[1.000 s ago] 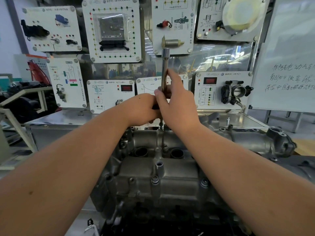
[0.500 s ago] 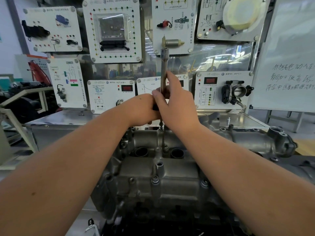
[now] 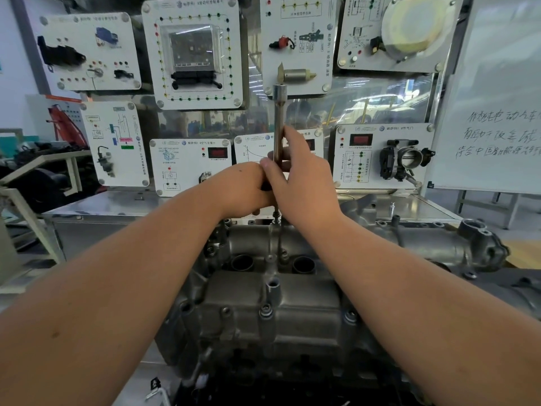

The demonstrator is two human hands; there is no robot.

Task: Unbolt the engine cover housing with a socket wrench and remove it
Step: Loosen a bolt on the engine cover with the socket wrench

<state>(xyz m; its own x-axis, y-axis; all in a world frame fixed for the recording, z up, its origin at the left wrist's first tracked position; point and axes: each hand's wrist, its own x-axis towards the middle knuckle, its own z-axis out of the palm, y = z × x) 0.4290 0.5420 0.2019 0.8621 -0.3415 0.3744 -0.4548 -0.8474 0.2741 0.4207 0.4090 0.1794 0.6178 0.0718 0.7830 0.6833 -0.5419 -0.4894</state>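
The left hand [image 3: 243,190] and right hand [image 3: 304,183] are both gripping the socket wrench [image 3: 278,124], which is standing upright over the far edge of the engine cover housing [image 3: 272,306]; its lower tip is hidden, probably seated on a bolt. Behind, training panels [image 3: 191,51] and a whiteboard [image 3: 497,112] are lining the steel surface [image 3: 96,206]. Since a second ago, the wrench is keeping almost the same pose.

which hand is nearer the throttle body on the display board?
Right. The right hand grips the socket wrench at center, on the throttle body side. The left hand sits beyond it, farther left.
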